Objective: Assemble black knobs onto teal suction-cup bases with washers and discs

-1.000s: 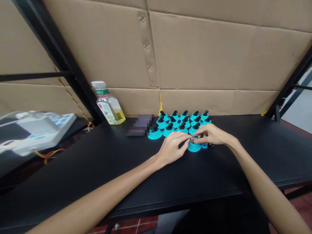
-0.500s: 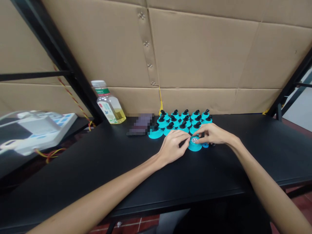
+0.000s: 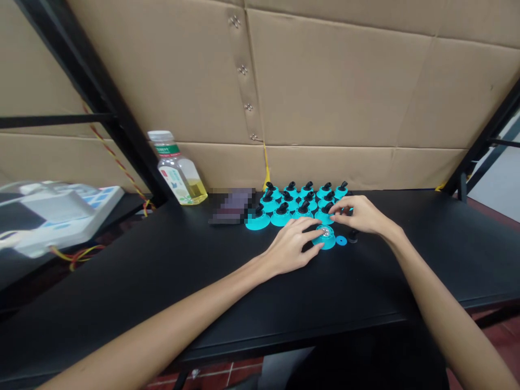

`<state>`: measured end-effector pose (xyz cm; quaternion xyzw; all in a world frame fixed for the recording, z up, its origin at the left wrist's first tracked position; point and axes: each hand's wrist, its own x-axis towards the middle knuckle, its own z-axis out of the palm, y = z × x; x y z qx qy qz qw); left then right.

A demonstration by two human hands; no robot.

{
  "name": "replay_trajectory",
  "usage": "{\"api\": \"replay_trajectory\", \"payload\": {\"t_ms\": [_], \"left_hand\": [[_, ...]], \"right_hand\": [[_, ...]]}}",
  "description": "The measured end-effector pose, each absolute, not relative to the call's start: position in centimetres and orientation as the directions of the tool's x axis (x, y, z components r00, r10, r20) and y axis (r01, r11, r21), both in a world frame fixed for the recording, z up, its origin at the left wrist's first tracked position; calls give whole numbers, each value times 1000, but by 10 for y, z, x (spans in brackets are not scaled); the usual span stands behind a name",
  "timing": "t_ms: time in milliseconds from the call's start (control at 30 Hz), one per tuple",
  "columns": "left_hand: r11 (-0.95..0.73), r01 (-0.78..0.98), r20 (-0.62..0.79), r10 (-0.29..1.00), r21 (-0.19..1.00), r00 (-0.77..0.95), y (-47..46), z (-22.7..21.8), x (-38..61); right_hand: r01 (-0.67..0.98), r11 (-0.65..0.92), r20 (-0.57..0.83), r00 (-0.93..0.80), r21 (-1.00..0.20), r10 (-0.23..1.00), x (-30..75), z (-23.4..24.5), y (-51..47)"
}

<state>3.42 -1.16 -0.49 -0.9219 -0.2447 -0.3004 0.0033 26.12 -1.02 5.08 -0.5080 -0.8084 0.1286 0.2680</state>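
A teal round base (image 3: 326, 237) with a shiny metal piece in its middle sits on the black table (image 3: 170, 271). My left hand (image 3: 290, 246) steadies it, thumb and fingers against its left rim. My right hand (image 3: 357, 214) hovers just behind and to the right of it, fingers curled and loosely apart, holding nothing that I can see. A small blue disc (image 3: 341, 240) and a small black knob (image 3: 353, 236) lie on the table right of the base. Behind them stand several finished teal bases with black knobs (image 3: 303, 201) in rows.
A drink bottle with yellow liquid (image 3: 176, 170) stands at the back left, a blurred dark object (image 3: 231, 207) beside it. A white device (image 3: 52, 214) with red and yellow wires lies at far left. Cardboard sheets (image 3: 325, 81) form the wall behind, with black frame bars either side.
My right hand has lifted off the teal base and moved back and to the right, uncovering the blue disc and black knob. The left hand stays on the base.
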Motion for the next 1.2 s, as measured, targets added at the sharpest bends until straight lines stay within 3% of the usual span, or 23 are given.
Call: {"api": "replay_trajectory", "payload": {"t_ms": [300,667,767,833,967,1067,1200], "left_hand": [[-874,471,487,464,117,740,-14,-1,37],[-891,412,628,434,193,645,-6,-14,38],[-895,414,721,397,167,568,-7,-11,37],[-897,416,778,364,146,512,-8,-7,37],[-902,420,844,300,99,446,-10,0,36],[-908,408,858,283,96,429,-11,2,36],[-912,392,858,295,122,420,-12,1,36]], "right_hand": [[824,417,253,-340,-383,906,263,49,-9],[813,421,257,-341,-403,904,253,47,-13],[775,390,324,-251,-498,912,248,45,-11],[687,344,311,-178,-640,933,243,44,-9],[347,127,98,-100,-929,990,230,46,-11],[158,13,-2,-93,-987,996,223,49,-15],[87,-17,-28,-130,-996,991,221,50,-18]]}}
